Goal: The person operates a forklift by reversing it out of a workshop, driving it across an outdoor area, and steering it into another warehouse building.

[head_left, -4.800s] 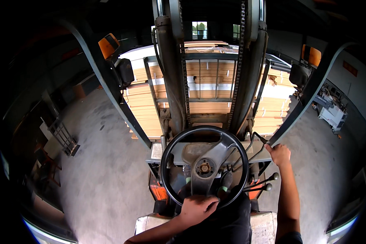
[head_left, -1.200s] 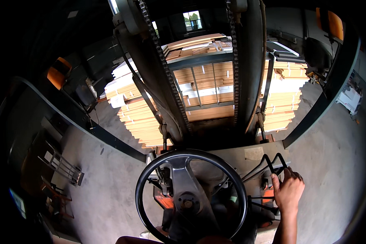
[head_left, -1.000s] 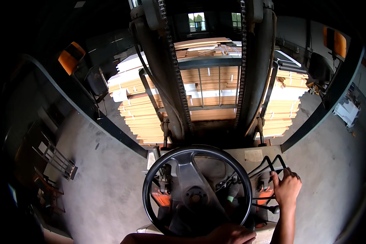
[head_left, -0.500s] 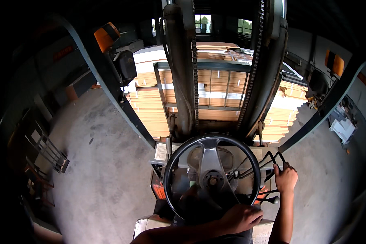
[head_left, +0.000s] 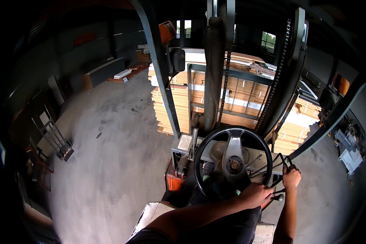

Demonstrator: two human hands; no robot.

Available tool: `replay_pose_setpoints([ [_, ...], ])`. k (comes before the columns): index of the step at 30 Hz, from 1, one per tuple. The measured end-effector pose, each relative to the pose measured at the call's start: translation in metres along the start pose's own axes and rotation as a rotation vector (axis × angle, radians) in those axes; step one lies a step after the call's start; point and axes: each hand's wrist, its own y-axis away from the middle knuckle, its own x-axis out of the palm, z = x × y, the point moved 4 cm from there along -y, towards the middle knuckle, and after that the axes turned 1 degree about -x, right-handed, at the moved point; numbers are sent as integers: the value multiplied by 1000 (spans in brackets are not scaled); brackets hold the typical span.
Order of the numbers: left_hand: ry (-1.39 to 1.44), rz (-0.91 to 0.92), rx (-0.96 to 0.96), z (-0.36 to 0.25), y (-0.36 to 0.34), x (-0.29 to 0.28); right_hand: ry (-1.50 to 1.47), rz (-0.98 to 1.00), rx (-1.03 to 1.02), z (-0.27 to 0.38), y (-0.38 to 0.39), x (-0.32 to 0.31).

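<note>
A black steering wheel (head_left: 199,153) with a grey spoke stands in front of me. My left arm reaches across to its lower right, where my left hand (head_left: 257,194) is closed round the rim. Just to the right of the wheel, my right hand (head_left: 292,178) has its fingers curled over the black control levers (head_left: 279,158). Below that hand sits a lever with a round grey knob (head_left: 279,198). Past the wheel rises the forklift mast (head_left: 214,77) with its chains and load guard (head_left: 236,73). Behind it are stacked light-brown boards or flat cartons (head_left: 171,107).
Concrete floor (head_left: 110,171) stretches to the left. A hand truck (head_left: 57,140) leans at the left wall, with a long dark cabinet (head_left: 106,73) farther off. Forklift posts (head_left: 160,69) flank the view. White panels and clutter (head_left: 349,156) lie at the right.
My view has swung left, so the forklift and stack appear farther right and more of the left floor shows. My left hand has moved up the wheel's right side. My right hand stays at the levers.
</note>
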Motion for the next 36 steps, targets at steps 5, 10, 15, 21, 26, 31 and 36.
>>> replay_pose_setpoints([
  [5, -43, 55, -49, -23, -18, 17, 17, 131, 93, -22, 3, -18],
  [10, -158, 71, -89, -26, -72, 20, 0, -16, -12, -25, 8, -25],
  [15, -297, -66, -164, 14, -136, -25, -113, -199, -75, -8, 27, -28],
  [21, -241, -127, -554, 69, -124, -83, 28, -107, 21, -30, 73, -14],
  [26, -299, -109, -735, 90, -73, -130, -1, -58, -31, -17, 92, -10],
  [31, -268, -51, -848, 104, -46, -163, -3, -61, -21, 2, 102, -19],
  [36, -300, 114, -976, 87, -51, -192, 12, -128, -14, -11, 98, -24],
])
